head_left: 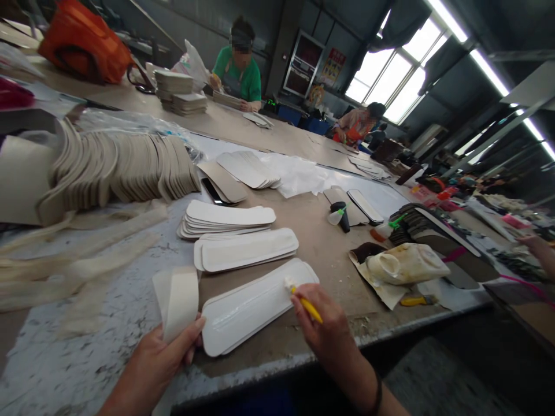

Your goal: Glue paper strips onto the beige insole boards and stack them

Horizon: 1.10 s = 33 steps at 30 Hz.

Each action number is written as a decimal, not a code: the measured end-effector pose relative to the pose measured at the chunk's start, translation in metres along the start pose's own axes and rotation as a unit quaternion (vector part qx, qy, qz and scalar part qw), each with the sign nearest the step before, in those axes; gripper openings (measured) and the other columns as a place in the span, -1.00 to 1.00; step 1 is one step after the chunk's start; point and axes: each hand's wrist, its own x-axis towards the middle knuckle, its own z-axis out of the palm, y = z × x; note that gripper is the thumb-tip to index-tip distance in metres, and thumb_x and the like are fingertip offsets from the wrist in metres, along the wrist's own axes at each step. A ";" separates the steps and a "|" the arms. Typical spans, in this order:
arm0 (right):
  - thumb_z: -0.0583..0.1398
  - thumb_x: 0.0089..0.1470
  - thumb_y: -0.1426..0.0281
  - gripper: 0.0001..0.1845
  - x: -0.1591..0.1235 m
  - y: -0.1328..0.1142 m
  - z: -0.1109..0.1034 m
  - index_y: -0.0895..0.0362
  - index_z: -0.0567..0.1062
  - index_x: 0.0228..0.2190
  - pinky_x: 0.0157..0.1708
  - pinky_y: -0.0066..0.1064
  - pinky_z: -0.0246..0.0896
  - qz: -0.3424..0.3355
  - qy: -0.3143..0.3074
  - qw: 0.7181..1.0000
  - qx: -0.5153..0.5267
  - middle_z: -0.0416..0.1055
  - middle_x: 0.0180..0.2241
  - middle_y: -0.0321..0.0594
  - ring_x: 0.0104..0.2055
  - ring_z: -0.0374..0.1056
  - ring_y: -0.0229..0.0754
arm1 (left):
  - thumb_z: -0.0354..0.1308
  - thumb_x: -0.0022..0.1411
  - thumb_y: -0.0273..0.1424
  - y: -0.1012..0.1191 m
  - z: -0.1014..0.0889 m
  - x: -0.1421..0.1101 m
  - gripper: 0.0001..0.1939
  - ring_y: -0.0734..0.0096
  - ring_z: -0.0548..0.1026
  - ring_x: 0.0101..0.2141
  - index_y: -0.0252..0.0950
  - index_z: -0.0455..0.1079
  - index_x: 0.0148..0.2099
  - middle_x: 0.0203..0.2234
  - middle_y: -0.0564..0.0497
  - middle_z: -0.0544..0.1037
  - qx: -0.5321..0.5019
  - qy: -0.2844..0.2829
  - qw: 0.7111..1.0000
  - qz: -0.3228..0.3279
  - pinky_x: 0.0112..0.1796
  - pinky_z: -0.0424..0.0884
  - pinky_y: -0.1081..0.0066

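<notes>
Loosely curled, the right hand [323, 320] grips a yellow-handled brush [309, 306].

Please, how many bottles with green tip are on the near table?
2: the clear bottle against the black object, and the amber bottle beside the dark stack. More may be hidden.

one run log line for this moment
left hand: holds pale bent material | right hand: holds yellow brush, tip at nearest white panel | beyond: more stacked white panels

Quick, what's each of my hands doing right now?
Left hand: closed on a curled pale strip.
Right hand: closed on a yellow-handled brush.
</notes>
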 end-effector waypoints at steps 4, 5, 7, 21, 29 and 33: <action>0.12 0.13 0.51 -0.89 -0.006 -0.037 0.007 0.10 0.42 -0.31 -0.30 -0.40 0.37 0.013 -0.029 0.983 0.179 0.45 -0.40 -0.19 -0.33 0.40 -0.20 | 0.19 -0.17 0.12 0.003 0.001 -0.003 -0.49 0.43 0.16 -0.65 -0.24 0.28 -0.68 -0.79 0.12 0.25 0.003 0.006 1.000 -0.007 -0.54 0.09 0.41; 0.13 0.12 0.52 -0.89 -0.006 -0.041 0.004 0.10 0.43 -0.31 -0.30 -0.40 0.38 0.017 -0.025 0.980 0.196 0.45 -0.40 -0.20 -0.33 0.41 -0.21 | 0.18 -0.16 0.12 0.003 0.001 -0.003 -0.49 0.43 0.17 -0.64 -0.24 0.28 -0.68 -0.79 0.12 0.25 0.007 0.007 1.000 -0.008 -0.53 0.09 0.41; 0.13 0.11 0.52 -0.88 -0.002 -0.037 -0.004 0.09 0.44 -0.31 -0.28 -0.39 0.38 0.018 -0.003 0.982 0.187 0.45 -0.39 -0.21 -0.31 0.41 -0.20 | 0.17 -0.15 0.13 0.000 0.000 -0.001 -0.48 0.42 0.18 -0.64 -0.24 0.29 -0.67 -0.79 0.11 0.27 0.014 0.007 1.000 -0.006 -0.52 0.10 0.40; 0.13 0.14 0.42 -0.91 -0.013 -0.043 0.025 0.10 0.46 -0.34 -0.28 -0.36 0.36 0.084 -0.014 0.958 0.275 0.45 -0.39 -0.18 -0.31 0.41 -0.16 | 0.19 -0.17 0.14 -0.006 0.001 0.000 -0.46 0.43 0.19 -0.64 -0.24 0.24 -0.68 -0.78 0.12 0.27 -0.006 0.003 1.000 0.000 -0.54 0.09 0.41; 0.17 0.10 0.28 -0.81 -0.006 0.005 0.012 0.14 0.47 -0.41 -0.30 -0.32 0.33 0.168 0.046 0.969 0.173 0.44 -0.43 -0.16 -0.36 0.40 -0.13 | 0.20 -0.15 0.12 -0.003 0.001 -0.002 -0.49 0.45 0.19 -0.64 -0.26 0.29 -0.63 -0.77 0.12 0.29 -0.012 -0.001 1.000 -0.006 -0.54 0.07 0.43; 0.17 0.10 0.27 -0.82 0.001 0.042 -0.021 0.13 0.47 -0.40 -0.26 -0.28 0.32 0.130 0.107 0.985 0.021 0.45 -0.41 -0.15 -0.34 0.40 -0.10 | 0.18 -0.18 0.16 -0.012 0.002 0.004 -0.46 0.44 0.20 -0.64 -0.25 0.29 -0.64 -0.78 0.12 0.29 -0.007 0.005 1.000 0.001 -0.54 0.09 0.43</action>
